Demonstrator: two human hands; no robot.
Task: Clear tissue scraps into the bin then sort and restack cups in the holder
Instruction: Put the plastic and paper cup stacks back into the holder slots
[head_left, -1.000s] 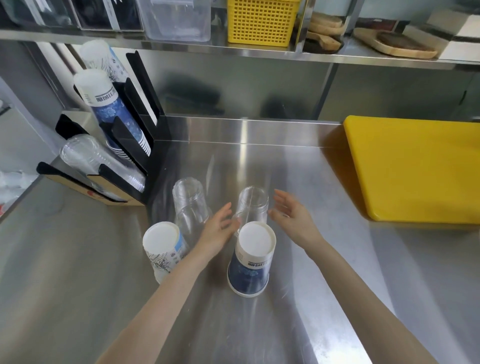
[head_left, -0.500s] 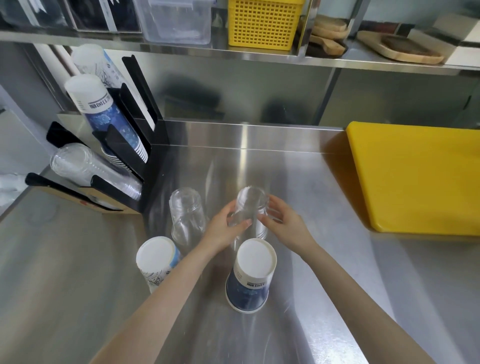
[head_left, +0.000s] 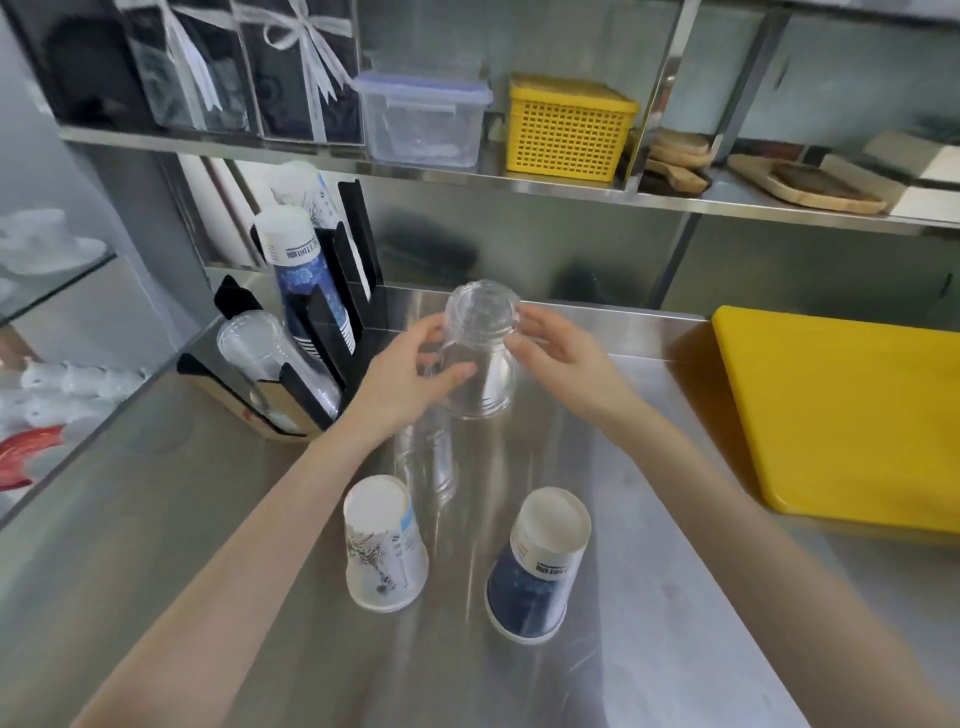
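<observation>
An upside-down clear plastic cup (head_left: 480, 358) is lifted above the steel counter (head_left: 649, 597), held between both hands. My left hand (head_left: 410, 379) grips its left side with fingers curled round it. My right hand (head_left: 558, 353) holds its right side near the top. Below it another clear cup (head_left: 426, 462) stands upside down on the counter. A white paper cup (head_left: 382, 545) and a dark blue paper cup (head_left: 537, 566) stand upside down nearer to me. The black cup holder (head_left: 332, 332) at the left carries stacks of clear, blue and white cups.
A yellow cutting board (head_left: 852, 415) lies at the right of the counter. The shelf above holds a clear lidded box (head_left: 423, 119), a yellow basket (head_left: 569, 130) and wooden boards (head_left: 810, 187). A glass shelf (head_left: 47, 280) with white items sits at far left.
Both hands closed on the right-hand clear cup and lifted it off the counter; it is now held above the other clear cup. The camera view tilted up.
</observation>
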